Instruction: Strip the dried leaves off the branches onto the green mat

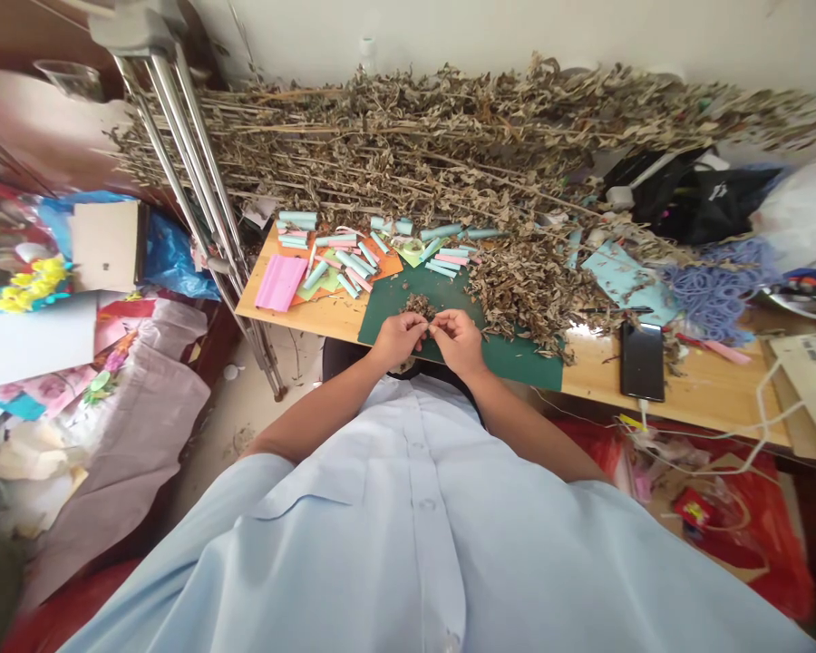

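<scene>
My left hand (400,339) and my right hand (458,341) meet over the near edge of a green mat (517,361). The thumbs and fingers of both are pinched together, fingertips touching. Whatever lies between them is too small to make out. Right behind the fingers sits a small heap of crumbled dried leaves (418,305). A larger pile of dried leaves (527,290) spreads over the mat's right side. Left of the mat are rolled blue and pink paper tubes (350,263) on coloured paper sheets, and a pink paper stack (281,282).
Long dried leafy stalks (381,136) cover the back of the wooden table (258,299). Metal crutches (197,172) lean at its left. A black phone (642,361) on a cable, blue cord (717,286) and a black bag (707,195) lie at the right.
</scene>
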`<state>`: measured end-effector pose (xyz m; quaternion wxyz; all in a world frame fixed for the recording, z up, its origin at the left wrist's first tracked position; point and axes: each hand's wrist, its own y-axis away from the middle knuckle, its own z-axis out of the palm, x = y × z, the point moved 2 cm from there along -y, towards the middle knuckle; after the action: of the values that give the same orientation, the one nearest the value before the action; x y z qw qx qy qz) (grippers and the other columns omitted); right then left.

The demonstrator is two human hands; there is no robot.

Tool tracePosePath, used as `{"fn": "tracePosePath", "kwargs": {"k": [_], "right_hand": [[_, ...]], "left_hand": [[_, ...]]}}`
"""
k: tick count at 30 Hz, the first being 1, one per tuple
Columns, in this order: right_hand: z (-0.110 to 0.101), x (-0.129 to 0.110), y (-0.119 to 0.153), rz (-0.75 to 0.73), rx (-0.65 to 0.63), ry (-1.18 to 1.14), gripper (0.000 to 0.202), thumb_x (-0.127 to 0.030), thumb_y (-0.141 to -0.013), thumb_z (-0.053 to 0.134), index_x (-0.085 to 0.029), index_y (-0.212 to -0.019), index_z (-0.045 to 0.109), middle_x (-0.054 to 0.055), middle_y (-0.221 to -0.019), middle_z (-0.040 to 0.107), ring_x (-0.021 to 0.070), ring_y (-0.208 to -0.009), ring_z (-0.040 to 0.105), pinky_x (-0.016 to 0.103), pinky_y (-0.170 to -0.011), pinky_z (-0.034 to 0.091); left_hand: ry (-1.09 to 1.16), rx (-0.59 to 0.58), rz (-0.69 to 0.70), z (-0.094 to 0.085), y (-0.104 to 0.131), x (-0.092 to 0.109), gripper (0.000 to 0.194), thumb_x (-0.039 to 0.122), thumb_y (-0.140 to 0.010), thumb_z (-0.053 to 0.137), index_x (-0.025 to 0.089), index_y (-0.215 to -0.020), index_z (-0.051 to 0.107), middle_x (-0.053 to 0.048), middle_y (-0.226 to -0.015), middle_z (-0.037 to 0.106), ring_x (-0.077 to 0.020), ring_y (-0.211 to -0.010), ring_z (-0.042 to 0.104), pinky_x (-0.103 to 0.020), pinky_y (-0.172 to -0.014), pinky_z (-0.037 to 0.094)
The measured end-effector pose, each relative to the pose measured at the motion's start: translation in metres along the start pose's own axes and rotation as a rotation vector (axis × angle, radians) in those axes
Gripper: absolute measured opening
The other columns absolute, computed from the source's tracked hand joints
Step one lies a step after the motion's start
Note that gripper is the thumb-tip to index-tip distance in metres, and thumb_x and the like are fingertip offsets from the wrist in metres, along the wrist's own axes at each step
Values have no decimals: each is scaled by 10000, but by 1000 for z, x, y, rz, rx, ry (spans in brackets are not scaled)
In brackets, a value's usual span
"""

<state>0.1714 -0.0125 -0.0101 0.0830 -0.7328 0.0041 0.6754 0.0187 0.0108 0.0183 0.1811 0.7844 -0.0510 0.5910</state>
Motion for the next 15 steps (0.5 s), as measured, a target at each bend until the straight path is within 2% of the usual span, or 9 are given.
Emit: {"fn": "tracePosePath", "kwargs": {"k": [7,12,15], "right_hand": [[2,2,0,-7,43,78,201,-323,-835,652,-225,-996,580,27,-840,690,171,-701,650,327,-684,551],[4,-3,3,-41,68,165,166,-303,-825,636,-235,-964,577,24,-824,685,175,-687,646,342,-701,560],[4,-6,1,-6,73,158,162,-313,-815,638,-235,-939,570,16,-794,679,173,-666,635,337,-676,555]], "left_hand": [[-11,-27,9,1,0,0,173,274,-869,564,146,-788,646,17,-619,616,-84,-520,561,-193,-555,415],[-49,-4,25,3,0,1,131,211,-845,531,152,-788,634,27,-627,595,-85,-518,564,-190,-528,403],[-34,-14,11,4,-1,1,134,220,-853,531,151,-786,625,27,-630,586,-81,-500,553,-188,-503,393]]}}
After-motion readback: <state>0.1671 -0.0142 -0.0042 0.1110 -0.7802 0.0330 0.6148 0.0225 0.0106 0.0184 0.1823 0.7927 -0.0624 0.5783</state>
